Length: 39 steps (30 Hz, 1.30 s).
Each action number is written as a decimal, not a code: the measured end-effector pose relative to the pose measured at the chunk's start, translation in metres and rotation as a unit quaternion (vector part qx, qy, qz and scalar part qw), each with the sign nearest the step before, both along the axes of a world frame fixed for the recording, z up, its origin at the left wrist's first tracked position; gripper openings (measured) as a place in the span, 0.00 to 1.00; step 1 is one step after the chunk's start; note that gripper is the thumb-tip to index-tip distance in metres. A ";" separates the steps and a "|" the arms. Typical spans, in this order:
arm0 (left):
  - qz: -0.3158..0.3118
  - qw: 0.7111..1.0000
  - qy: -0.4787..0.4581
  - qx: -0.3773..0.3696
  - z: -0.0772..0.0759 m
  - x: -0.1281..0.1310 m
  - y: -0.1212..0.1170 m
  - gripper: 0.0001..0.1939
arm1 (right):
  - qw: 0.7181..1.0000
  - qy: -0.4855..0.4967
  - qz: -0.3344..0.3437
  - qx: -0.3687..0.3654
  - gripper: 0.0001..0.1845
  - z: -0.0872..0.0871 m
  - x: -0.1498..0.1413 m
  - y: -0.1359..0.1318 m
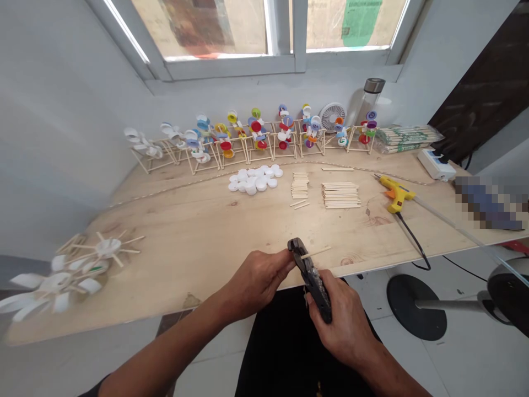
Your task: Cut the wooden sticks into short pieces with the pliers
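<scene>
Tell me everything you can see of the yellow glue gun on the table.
The yellow hot glue gun lies on its side on the light wooden tabletop, towards the table's right end, with no hand touching it. Its body looks like glossy plastic, with an orange trigger and a slim metal nozzle pointing left. A black cord runs from the handle's base over the table edge. A long translucent rod, probably a glue stick, extends rightward from its rear.

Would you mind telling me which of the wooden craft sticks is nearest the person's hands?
It is the lone stick poking from the black pliers between the left hand and right hand; the other sticks lie farther off on the bench.
</scene>
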<state>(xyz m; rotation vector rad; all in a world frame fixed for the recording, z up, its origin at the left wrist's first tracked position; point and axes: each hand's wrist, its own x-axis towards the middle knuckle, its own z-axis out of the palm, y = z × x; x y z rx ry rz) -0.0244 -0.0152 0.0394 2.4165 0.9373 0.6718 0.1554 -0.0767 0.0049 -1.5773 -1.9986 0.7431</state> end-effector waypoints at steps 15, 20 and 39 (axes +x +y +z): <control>0.037 0.997 0.009 0.064 -0.008 -0.004 0.017 0.07 | 0.998 -0.061 -0.024 -0.009 0.03 0.001 -0.008 0.017; 0.047 0.996 0.020 0.079 -0.009 -0.008 0.026 0.07 | 0.995 -0.097 -0.024 0.013 0.03 0.003 -0.013 0.029; 0.077 0.989 0.033 0.123 -0.031 -0.011 0.064 0.08 | 0.996 -0.076 -0.038 -0.021 0.04 -0.012 -0.024 0.061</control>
